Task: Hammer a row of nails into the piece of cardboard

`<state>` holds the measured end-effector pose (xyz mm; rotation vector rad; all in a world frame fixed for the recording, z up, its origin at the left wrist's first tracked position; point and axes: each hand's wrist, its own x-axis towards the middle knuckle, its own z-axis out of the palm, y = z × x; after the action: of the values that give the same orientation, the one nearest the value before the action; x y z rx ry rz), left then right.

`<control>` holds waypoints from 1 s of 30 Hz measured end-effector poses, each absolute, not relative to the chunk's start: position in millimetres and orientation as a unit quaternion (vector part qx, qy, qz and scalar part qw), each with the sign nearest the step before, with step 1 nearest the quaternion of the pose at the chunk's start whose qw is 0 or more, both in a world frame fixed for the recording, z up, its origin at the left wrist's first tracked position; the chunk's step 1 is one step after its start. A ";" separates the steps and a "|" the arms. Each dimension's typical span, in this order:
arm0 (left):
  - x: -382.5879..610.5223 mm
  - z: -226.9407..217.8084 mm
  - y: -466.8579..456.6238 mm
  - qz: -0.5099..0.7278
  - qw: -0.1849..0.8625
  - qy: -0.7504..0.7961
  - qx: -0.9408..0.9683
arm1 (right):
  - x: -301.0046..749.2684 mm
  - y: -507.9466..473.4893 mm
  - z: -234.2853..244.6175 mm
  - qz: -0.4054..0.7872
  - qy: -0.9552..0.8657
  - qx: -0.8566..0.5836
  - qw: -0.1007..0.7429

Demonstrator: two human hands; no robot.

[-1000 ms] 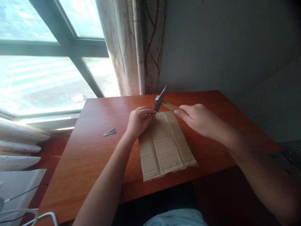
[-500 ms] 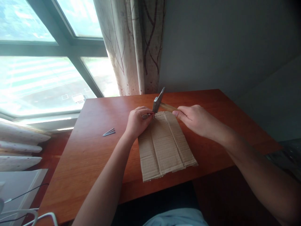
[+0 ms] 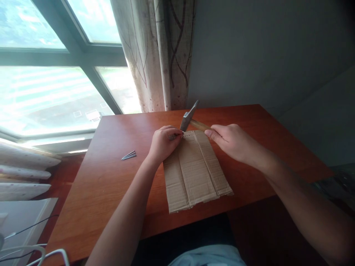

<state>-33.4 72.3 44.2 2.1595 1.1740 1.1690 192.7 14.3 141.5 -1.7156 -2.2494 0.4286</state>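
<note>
My right hand (image 3: 230,139) is wrapped round the wooden handle of a hammer (image 3: 186,120). The hammer's metal head is tilted, its lower face right by the fingertips of my left hand (image 3: 163,143). Those fingers are pinched together at the far left corner of a piece of corrugated cardboard (image 3: 198,168). Some shiny nails (image 3: 172,136) show between the fingers and palm; how many is hard to see. A row of small dark holes or marks runs along the cardboard's far edge. Whatever the fingertips pinch under the hammer is mostly hidden.
Several loose nails (image 3: 129,155) lie together on the reddish wooden table (image 3: 111,188), left of my left hand. Behind the table hang a patterned curtain (image 3: 166,55) and a grey wall. A window is at the left, and white cables (image 3: 59,252) are at the lower left.
The hammer head has tipped back and risen slightly, its top shifting up and to the right. My left hand stays at the cardboard's corner, and the loose nails have not moved.
</note>
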 end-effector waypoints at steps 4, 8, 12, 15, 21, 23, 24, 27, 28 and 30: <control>-34.5 45.8 71.2 0.407 0.204 0.428 0.781 | 193.3 15.4 140.9 0.152 -0.777 -0.596 0.132; -37.4 45.0 71.6 0.379 0.187 0.425 0.800 | 194.5 16.4 137.6 0.150 -0.775 -0.601 0.127; -39.4 43.6 71.9 0.365 0.190 0.432 0.803 | 194.5 16.5 135.3 0.154 -0.777 -0.598 0.123; -40.5 42.9 72.1 0.365 0.193 0.435 0.800 | 193.2 17.0 134.7 0.159 -0.777 -0.594 0.132; -41.7 41.1 73.6 0.382 0.198 0.423 0.798 | 190.3 20.4 131.2 0.157 -0.780 -0.591 0.133; -41.5 40.1 74.1 0.387 0.194 0.417 0.799 | 189.9 21.3 129.9 0.157 -0.778 -0.595 0.122; -41.4 39.5 74.3 0.390 0.193 0.415 0.799 | 189.8 21.5 129.5 0.158 -0.777 -0.597 0.118; -41.1 38.5 74.7 0.398 0.192 0.414 0.796 | 189.9 21.2 129.6 0.162 -0.777 -0.599 0.108; -41.0 38.5 74.8 0.399 0.192 0.413 0.796 | 190.0 20.9 129.8 0.162 -0.777 -0.598 0.108; -41.0 38.8 74.6 0.398 0.191 0.412 0.797 | 190.4 20.5 130.1 0.164 -0.778 -0.597 0.110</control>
<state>-41.0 74.6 38.8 2.2373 1.1581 1.1192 190.4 20.5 130.1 -1.7546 -2.2851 0.4816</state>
